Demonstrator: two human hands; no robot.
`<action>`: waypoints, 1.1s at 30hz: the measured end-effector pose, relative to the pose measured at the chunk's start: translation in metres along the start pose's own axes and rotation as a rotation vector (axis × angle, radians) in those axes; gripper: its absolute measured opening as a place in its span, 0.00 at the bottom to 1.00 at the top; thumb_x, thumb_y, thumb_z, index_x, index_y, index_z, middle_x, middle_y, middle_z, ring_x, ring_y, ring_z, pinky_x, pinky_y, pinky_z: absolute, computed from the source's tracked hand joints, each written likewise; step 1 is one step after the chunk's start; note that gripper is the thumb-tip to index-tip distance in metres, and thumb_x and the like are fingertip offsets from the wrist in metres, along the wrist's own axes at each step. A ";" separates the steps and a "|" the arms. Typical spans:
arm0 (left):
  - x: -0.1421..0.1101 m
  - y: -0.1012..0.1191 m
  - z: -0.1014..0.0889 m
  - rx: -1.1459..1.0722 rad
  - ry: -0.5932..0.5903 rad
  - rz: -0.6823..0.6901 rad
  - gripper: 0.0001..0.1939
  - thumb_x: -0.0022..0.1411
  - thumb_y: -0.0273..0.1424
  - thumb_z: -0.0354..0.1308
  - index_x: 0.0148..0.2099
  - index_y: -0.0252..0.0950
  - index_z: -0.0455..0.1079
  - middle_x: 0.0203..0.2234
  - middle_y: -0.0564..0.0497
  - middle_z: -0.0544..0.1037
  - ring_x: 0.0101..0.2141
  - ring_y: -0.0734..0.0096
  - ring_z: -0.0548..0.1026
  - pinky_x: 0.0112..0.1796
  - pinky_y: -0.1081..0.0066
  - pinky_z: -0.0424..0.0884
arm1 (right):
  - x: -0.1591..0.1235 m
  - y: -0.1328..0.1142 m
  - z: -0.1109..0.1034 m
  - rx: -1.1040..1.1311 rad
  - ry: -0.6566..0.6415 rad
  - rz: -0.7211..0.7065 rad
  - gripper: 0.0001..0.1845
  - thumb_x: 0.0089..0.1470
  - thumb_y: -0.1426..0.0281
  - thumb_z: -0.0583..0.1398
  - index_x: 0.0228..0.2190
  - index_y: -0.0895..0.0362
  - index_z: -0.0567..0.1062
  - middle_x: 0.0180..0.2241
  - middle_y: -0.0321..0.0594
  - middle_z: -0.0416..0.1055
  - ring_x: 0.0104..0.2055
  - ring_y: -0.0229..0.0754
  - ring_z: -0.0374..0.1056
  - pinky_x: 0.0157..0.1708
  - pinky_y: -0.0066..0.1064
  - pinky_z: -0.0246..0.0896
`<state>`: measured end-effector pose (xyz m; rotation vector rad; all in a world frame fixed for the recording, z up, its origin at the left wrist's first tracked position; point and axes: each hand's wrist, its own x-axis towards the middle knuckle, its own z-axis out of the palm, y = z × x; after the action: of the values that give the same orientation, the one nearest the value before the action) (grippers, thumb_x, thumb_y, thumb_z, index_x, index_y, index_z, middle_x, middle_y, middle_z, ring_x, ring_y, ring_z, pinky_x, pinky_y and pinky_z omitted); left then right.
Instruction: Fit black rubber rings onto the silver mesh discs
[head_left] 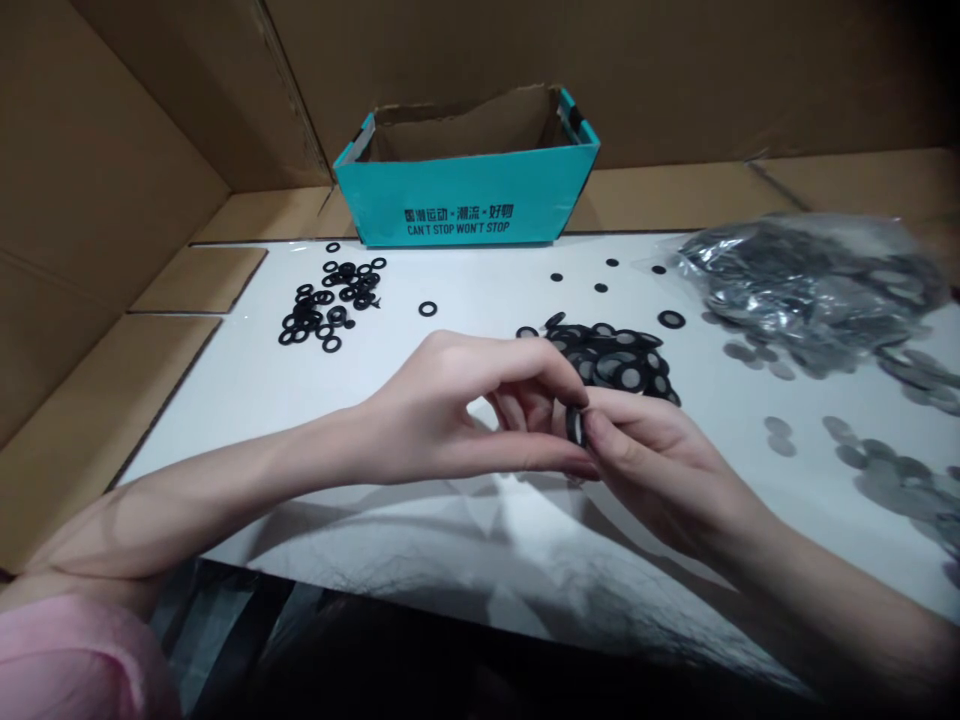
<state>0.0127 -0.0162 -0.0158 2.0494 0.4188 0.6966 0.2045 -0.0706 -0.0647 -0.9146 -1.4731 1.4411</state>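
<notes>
A black rubber ring (572,428) is held on edge between my two hands, above the white tabletop. My left hand (442,405) pinches it between thumb and fingertips. The thumb of my right hand (667,465) presses on its right side, and the right fingers are partly hidden behind. Something light shows inside the ring, too small to name. Just beyond my hands lies a heap of black rings with grey discs in them (630,376), its front partly covered by my fingers. Loose black rings (337,314) are scattered at the far left.
A teal cardboard box (465,195) stands at the back. At right lie a clear plastic bag of grey discs (810,285) and loose grey discs (892,470). A single ring (427,309) and small dark discs (601,288) lie apart. Cardboard walls (112,130) surround the tabletop.
</notes>
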 end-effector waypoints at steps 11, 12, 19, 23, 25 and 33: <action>0.000 -0.002 0.002 0.012 0.020 -0.107 0.04 0.58 0.24 0.57 0.38 0.30 0.70 0.28 0.51 0.76 0.28 0.78 0.73 0.30 0.78 0.72 | 0.004 -0.014 0.005 -0.623 0.145 -0.467 0.09 0.57 0.77 0.55 0.27 0.56 0.70 0.22 0.37 0.66 0.24 0.35 0.61 0.23 0.28 0.58; 0.000 -0.003 0.002 0.001 0.021 -0.109 0.04 0.58 0.24 0.57 0.38 0.30 0.70 0.28 0.51 0.76 0.28 0.78 0.73 0.30 0.78 0.72 | 0.004 -0.014 0.005 -0.630 0.146 -0.477 0.09 0.57 0.78 0.55 0.27 0.56 0.70 0.22 0.36 0.66 0.24 0.35 0.61 0.23 0.28 0.57; -0.001 -0.004 0.007 -0.054 0.077 -0.146 0.01 0.59 0.24 0.57 0.35 0.30 0.69 0.27 0.52 0.73 0.26 0.80 0.70 0.28 0.79 0.69 | 0.001 -0.009 0.010 -0.616 0.191 -0.508 0.08 0.56 0.78 0.57 0.28 0.56 0.70 0.24 0.38 0.67 0.26 0.37 0.63 0.24 0.30 0.58; -0.001 -0.005 0.007 -0.086 0.070 -0.184 0.08 0.60 0.28 0.60 0.41 0.29 0.70 0.28 0.50 0.74 0.26 0.79 0.70 0.28 0.77 0.70 | 0.000 -0.006 0.006 -0.411 0.156 -0.291 0.12 0.61 0.72 0.55 0.24 0.56 0.69 0.22 0.36 0.63 0.26 0.35 0.60 0.24 0.28 0.55; -0.001 -0.006 0.007 -0.117 0.050 -0.152 0.15 0.58 0.30 0.64 0.46 0.27 0.70 0.30 0.49 0.75 0.27 0.77 0.72 0.29 0.77 0.71 | 0.001 -0.004 0.004 -0.180 0.102 -0.133 0.16 0.63 0.67 0.55 0.23 0.56 0.68 0.23 0.36 0.63 0.27 0.35 0.60 0.25 0.28 0.55; -0.001 -0.010 0.008 -0.089 0.100 -0.039 0.14 0.57 0.28 0.66 0.43 0.25 0.71 0.25 0.52 0.74 0.26 0.80 0.72 0.30 0.80 0.71 | 0.004 0.005 0.008 0.290 0.014 0.024 0.16 0.61 0.62 0.57 0.24 0.57 0.70 0.21 0.35 0.61 0.27 0.35 0.57 0.29 0.29 0.54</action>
<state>0.0165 -0.0168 -0.0277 1.9236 0.4754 0.7823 0.1956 -0.0694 -0.0688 -0.7620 -1.2062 1.6115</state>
